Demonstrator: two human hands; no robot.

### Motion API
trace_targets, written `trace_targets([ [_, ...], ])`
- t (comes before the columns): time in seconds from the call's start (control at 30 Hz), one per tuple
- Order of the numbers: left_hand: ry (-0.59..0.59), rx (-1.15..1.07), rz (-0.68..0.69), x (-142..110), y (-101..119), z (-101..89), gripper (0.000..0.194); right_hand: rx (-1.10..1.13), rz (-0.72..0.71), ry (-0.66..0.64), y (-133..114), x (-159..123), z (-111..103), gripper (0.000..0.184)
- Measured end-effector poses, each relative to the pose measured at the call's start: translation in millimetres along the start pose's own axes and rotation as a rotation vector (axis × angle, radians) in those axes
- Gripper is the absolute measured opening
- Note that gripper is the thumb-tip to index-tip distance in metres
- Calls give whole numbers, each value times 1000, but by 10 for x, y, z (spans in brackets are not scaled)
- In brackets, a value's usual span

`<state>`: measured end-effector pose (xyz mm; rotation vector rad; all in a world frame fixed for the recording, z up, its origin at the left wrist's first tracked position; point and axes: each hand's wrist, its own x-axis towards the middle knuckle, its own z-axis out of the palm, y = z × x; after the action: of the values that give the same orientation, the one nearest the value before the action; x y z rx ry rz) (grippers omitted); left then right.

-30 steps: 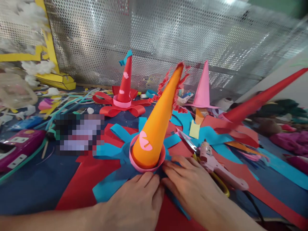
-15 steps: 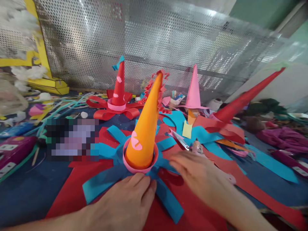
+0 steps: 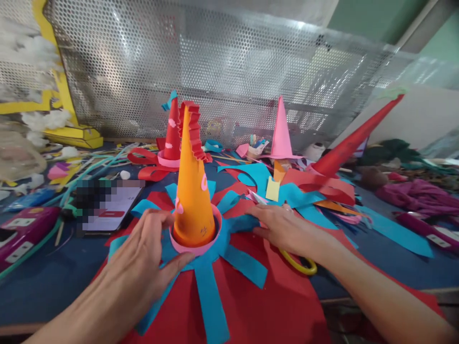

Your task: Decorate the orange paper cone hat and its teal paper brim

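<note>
- Orange cone (image 3: 193, 196): smooth, matt, felt-like
- Strips (image 3: 211, 301): matt, felt-like
- Sheet (image 3: 276, 310): smooth, matt
- Screen (image 3: 229, 67): shiny perforated metal
- Handle (image 3: 298, 269): smooth plastic
- Cloth (image 3: 412, 199): wrinkled, matt fabric
- Wadding (image 3: 41, 52): rough, fluffy, matt

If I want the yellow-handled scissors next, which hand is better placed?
Probably the right hand: its wrist is beside the scissors' yellow handle, while the left hand is across at the pink band around the orange cone.

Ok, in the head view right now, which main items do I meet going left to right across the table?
Purple device → phone → orange cone → upright pink cone → leaning red cone.
</note>
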<state>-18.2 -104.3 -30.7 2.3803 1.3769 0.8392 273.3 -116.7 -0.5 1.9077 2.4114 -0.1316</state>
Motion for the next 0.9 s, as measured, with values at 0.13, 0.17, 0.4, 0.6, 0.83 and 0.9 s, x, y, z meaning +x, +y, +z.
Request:
trace_targets([
  [0.13, -33, 17, 8, 119, -25, 128, 97, -43, -2, 0, -49, -114, -26, 32],
  [0.17, -60, 4, 9, 149, -25, 158, 106, -49, -6, -14, -61, -148, -30, 34],
  [0.4, -87, 20, -14, 209, -34, 238, 119, -111, -172, 122, -199, -249, 75, 43],
  [0.6, -19, -1, 87, 167, -85, 290, 121, -108, -202, 107, -388, -132, 173, 22],
  [0.83, -9, -30, 110, 130, -124, 319, 118, -137, -187, 113, -462, -71, 294, 18],
  [0.9, 3, -40, 124, 125, -147, 335, 117, -91, -188, 110, -435, -101, 299, 17],
])
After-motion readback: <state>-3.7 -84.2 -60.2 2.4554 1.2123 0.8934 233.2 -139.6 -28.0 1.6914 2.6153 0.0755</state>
